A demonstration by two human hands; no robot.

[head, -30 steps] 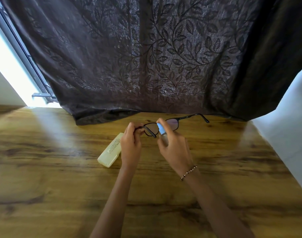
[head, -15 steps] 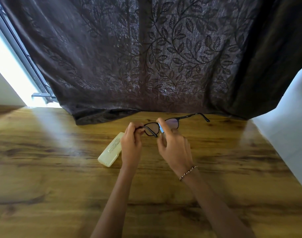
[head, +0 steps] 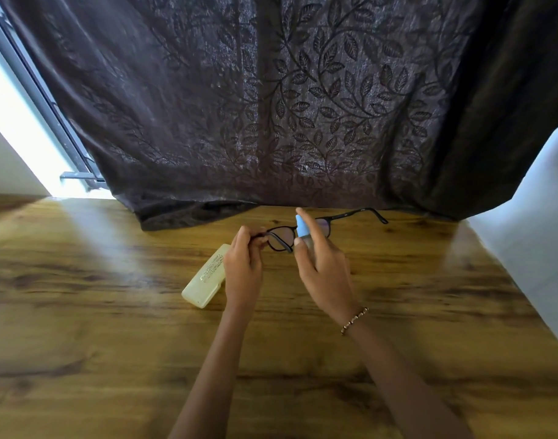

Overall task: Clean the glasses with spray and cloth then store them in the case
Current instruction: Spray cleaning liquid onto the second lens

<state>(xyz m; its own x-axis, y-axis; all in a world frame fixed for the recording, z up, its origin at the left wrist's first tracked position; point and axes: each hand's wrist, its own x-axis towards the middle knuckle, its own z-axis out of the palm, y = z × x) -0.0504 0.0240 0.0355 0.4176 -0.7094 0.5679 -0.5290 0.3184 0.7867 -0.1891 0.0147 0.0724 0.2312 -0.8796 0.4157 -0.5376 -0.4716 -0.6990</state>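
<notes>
Barely shifted since a second ago: spray bottle (head: 302, 230) raised slightly, forefinger now stretched over nozzle.

Glasses (head: 298, 234) held above table (head: 112, 343), temples open, far one pointing right. Left hand (head: 243, 267) pinched on near hinge end; right hand (head: 323, 267) wrapped round bottle, just in front of lenses. Spraying stage by the look of it; wiping and storing left. No cloth in sight. Case (head: 206, 276) just left of left hand, flat on table, lid shut, contents hidden. Curtain (head: 271, 106) behind.
</notes>
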